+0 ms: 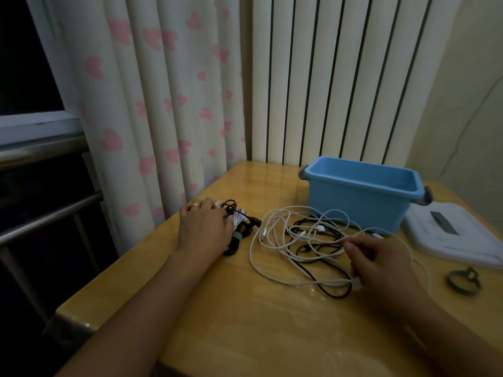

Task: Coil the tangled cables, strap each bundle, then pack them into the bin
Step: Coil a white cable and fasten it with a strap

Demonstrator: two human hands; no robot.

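A: Where do things stand on the surface (245,322)?

B: The left hand (205,227) lies over a small bundle (239,224) of black and white cable near the curtain side, fingers laid across it; whether they curl round it cannot be told from here. The right hand (381,263) pinches a strand of the white cable (261,257) out of the loose tangle (304,240) that sprawls between the two hands, a black cable (329,291) threaded through it.

A: And the bin?

B: The blue bin (362,197) sits just behind the tangle, apparently with nothing in it (only part of its floor shows). A white lid (451,235) lies to its right, and a dark strap (462,280) curled in a ring rests near the right wrist.

A: So what could go wrong from here?

B: The white and black cables cross each other many times. If the person draws the pinched strand out quickly, the loops will likely cinch into a knot rather than slip free, and the whole heap may drag toward the front edge. A plug caught in a loop would resist too. The bundle under the left hand could also spring open if the hand lifts before a strap is on it.

A: And the strap?

B: It sits close to the right forearm; a sweep of that arm could knock it off.
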